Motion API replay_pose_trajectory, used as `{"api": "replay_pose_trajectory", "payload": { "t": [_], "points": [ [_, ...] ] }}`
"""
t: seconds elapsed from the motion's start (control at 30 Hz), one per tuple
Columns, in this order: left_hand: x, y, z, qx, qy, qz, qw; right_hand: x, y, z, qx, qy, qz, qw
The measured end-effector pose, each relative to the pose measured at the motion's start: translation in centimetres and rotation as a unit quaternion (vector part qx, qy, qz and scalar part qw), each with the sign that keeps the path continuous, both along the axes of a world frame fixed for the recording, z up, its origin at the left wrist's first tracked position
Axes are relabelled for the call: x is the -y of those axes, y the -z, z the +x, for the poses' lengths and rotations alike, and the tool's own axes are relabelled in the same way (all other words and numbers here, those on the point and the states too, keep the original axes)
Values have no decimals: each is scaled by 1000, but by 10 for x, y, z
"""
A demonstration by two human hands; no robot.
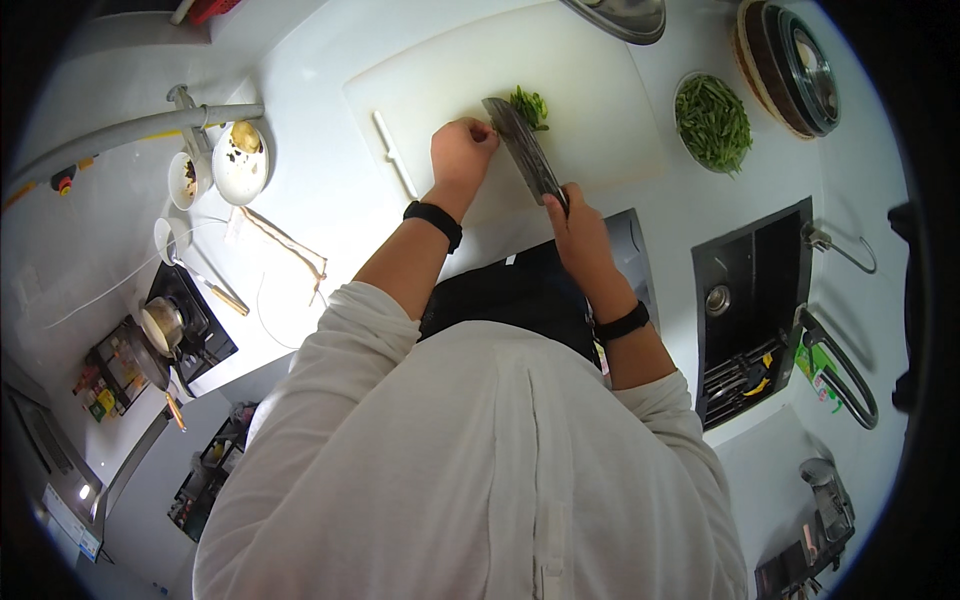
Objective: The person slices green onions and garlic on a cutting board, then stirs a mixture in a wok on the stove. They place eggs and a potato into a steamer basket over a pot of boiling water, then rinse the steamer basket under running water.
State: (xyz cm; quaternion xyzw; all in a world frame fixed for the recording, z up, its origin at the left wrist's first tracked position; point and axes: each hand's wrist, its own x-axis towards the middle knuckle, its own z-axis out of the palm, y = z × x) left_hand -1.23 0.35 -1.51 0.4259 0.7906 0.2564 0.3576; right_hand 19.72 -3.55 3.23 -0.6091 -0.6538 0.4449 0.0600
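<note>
A white cutting board (592, 67) lies on the counter before me. My right hand (581, 232) grips the handle of a kitchen cleaver (525, 150), its dark, broad blade slanting across the board. Right beside the blade is my left hand (461, 154), fingers curled and fingertips close to the steel. Whether those fingers pinch anything is hidden from view. On the blade's other side sits a small pile of cut green vegetable pieces (529, 109). A slim white bar (394, 154) rests along the board's left part.
To the right stand a bowl of green vegetable strips (712, 124), stacked lidded cookware (795, 71) and a black sink (750, 300). A metal pan or bowl (626, 19) is at the top. Leftward are white bowls (240, 169) and a stove (195, 322) with a pot (161, 326).
</note>
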Motion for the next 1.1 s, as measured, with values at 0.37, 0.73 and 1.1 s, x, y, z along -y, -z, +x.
{"api": "replay_pose_trajectory", "payload": {
  "t": [0.37,0.73,1.1],
  "points": [
    [-1,-7,-7,-9,-20,96,995,15,-16,17,-23,13,20,999],
    [2,-1,-5,-79,80,77,991,9,-27,12,6,-20,-13,1000],
    [0,6,-6,-48,63,45,996,2,-28,3,57,-92,15,994]
  ]
}}
